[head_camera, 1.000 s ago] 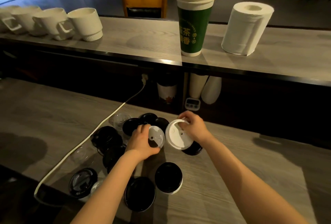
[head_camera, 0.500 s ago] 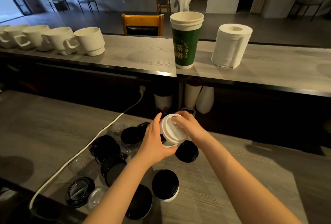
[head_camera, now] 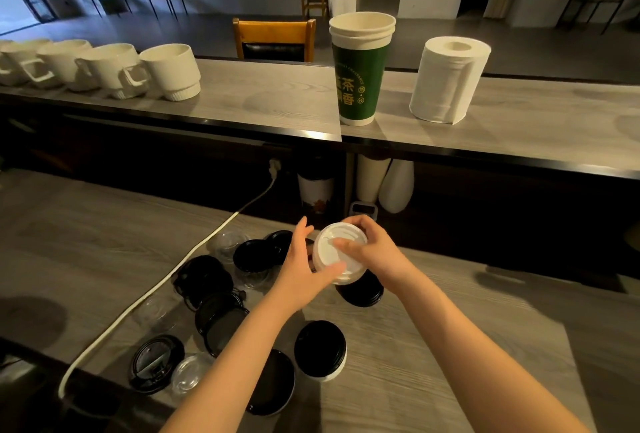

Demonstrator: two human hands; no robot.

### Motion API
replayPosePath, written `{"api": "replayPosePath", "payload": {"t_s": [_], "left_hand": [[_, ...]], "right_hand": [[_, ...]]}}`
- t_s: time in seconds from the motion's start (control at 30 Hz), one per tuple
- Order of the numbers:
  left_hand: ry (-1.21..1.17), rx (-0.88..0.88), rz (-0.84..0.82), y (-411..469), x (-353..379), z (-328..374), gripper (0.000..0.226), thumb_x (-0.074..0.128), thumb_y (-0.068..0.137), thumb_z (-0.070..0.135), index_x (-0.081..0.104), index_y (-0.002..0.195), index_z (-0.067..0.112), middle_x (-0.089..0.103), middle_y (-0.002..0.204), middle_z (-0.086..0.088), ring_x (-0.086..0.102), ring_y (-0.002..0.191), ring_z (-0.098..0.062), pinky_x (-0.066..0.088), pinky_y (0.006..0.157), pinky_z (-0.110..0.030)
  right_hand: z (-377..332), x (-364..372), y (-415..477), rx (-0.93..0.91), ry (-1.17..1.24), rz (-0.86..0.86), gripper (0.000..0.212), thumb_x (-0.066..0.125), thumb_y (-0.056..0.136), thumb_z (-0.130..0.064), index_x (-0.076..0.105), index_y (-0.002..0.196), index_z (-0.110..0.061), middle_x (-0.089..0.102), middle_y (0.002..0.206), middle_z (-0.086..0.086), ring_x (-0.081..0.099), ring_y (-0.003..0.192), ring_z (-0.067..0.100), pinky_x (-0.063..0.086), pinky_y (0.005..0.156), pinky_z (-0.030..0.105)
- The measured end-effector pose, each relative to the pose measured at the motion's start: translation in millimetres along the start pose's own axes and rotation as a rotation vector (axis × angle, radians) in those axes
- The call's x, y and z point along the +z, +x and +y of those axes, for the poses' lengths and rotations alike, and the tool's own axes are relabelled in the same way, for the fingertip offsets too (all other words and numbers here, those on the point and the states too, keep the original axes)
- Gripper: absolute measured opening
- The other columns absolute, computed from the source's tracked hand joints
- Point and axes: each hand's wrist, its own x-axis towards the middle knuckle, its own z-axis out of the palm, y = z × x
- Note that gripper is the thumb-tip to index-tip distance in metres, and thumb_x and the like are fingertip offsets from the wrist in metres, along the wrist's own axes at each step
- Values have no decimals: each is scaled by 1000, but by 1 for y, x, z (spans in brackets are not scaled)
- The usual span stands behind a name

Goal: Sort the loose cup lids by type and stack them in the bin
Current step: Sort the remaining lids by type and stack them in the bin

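Presently, a white round plastic cup lid (head_camera: 327, 254) is gripped by both hands above the grey wood-grain counter (head_camera: 433, 346). By the left hand (head_camera: 304, 270) its rim at 7 o'clock is pinched between the thumb and nearly straight fingers. By the right hand (head_camera: 375, 252) the rim at 1 o'clock is clasped with curled fingers, and the thumb is laid on the top face. A second white rim seems to be seen under the first, so it is judged that white lids are being nested together as one type. For the next move, the rims must be pressed flush and the small stack carried to the bin, which is not seen anywhere. The lid is held tilted toward the camera, and a raised ring is visible near its edge. Round black plastic lids (head_camera: 256, 254) are scattered on the counter from 5 to 9 o'clock of the hands, and clear plastic lids (head_camera: 188, 375) are mixed among them at 8 o'clock, not yet sorted.
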Motion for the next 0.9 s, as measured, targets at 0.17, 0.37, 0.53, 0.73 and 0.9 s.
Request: {"api": "replayPosePath", "payload": {"t_s": [0.17,0.37,0.53,0.73,0.9], "left_hand": [[-202,-199,-14,10,8,-11,30,51,96,18,49,125,13,60,113,-2,59,102,-15,54,82,-29],[-160,-216,55,21,7,-23,12,54,93,10,53,100,20,60,101,-2,59,96,-18,55,77,-33],[-259,-301,41,27,11,-38,8,55,93,15,57,101,16,62,107,-9,59,101,-21,50,87,-34],[-15,-281,239,46,-1,-44,9,57,91,13,52,98,12,59,98,-8,56,93,-25,48,78,-39],[-5,-271,334,53,-14,-54,8,58,89,11,52,95,10,58,94,-10,54,86,-24,44,71,-32]], "right_hand": [[13,-3,-2,19,20,11,31,63,88,-12,53,118,-14,59,111,5,61,98,20,54,78,28],[32,-14,1,53,-68,-103,42,63,89,-11,50,128,-19,56,114,0,56,100,11,53,78,21],[40,-15,12,47,-102,-116,39,68,85,-9,54,119,-19,58,105,4,60,94,17,55,70,19],[63,-28,30,205,-342,60,40,60,92,-24,51,129,-13,59,115,7,59,105,20,49,89,29],[96,-39,30,274,-763,-5,84,71,81,-37,24,147,-14,30,150,8,35,134,26,37,109,38]]}}
